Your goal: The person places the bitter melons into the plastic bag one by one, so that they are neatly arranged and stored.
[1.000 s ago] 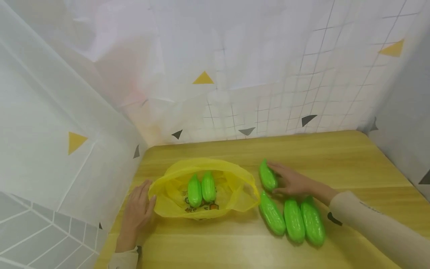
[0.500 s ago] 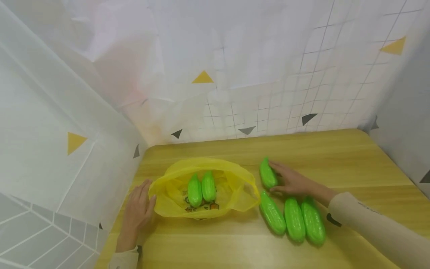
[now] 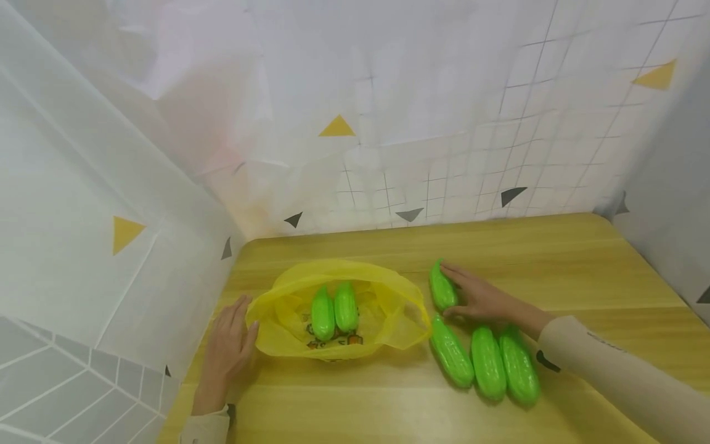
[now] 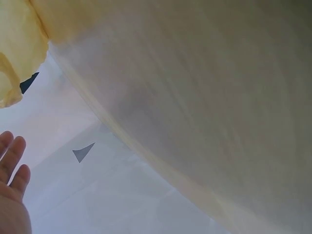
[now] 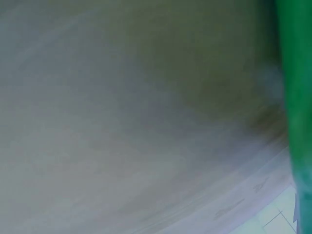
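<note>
My right hand [image 3: 484,298] rests at a glossy green cucumber [image 3: 442,288] lying on the table, with fingertips on its upper right side and the thumb by its lower end. Below it, several more cucumbers [image 3: 488,364] lie side by side. A yellow plastic bag [image 3: 344,351] stands with its mouth open towards me; two cucumbers [image 3: 334,311] are inside. My left hand [image 3: 224,345] lies beside the bag's left edge, fingers extended, seemingly touching it. In the left wrist view, some fingers [image 4: 12,158] show straight below the bag. A green surface [image 5: 300,97] fills the right wrist view's edge.
The wooden table [image 3: 344,413] ends at a back wall [image 3: 377,172] covered in white patterned sheet. Similar covered walls stand at the left [image 3: 111,172] and right [image 3: 671,203] sides.
The right thumb has drawn in slightly at the cucumber, which has tilted and shifted a little upward. The left hand and the bag have stayed put.
</note>
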The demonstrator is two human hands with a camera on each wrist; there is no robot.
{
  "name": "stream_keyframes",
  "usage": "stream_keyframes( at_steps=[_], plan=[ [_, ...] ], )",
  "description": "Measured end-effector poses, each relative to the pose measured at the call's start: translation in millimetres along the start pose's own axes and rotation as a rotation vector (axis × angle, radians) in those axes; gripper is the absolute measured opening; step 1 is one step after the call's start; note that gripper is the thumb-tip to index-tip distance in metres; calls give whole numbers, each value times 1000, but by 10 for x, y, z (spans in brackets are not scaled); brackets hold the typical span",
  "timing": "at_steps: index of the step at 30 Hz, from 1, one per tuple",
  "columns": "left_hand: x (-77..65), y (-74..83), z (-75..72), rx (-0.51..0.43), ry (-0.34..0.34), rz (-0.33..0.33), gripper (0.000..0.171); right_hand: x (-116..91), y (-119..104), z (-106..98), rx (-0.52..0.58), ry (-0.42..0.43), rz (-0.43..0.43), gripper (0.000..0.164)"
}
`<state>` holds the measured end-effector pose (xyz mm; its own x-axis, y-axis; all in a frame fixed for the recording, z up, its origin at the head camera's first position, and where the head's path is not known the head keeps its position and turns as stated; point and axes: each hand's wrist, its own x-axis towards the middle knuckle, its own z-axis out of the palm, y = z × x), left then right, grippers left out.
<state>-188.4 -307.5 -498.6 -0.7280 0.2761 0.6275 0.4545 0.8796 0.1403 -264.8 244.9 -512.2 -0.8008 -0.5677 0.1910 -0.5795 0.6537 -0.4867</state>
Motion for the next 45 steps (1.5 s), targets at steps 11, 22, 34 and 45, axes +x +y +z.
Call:
stream_keyframes(
  at_steps=[11,22,34,45],
  plan=[
    [-9,2,10,15,8,-3,53,-2,-57,8,18,-8,63,106],
    [5,21,-5,12,2,2,52,14,-56,29,8,-9,81,108],
    [-4,2,3,3,8,2,53,42,-57,26,3,9,122,109],
    [2,1,-4,15,3,2,52,85,-96,-96,-9,61,95,109]
  ],
)
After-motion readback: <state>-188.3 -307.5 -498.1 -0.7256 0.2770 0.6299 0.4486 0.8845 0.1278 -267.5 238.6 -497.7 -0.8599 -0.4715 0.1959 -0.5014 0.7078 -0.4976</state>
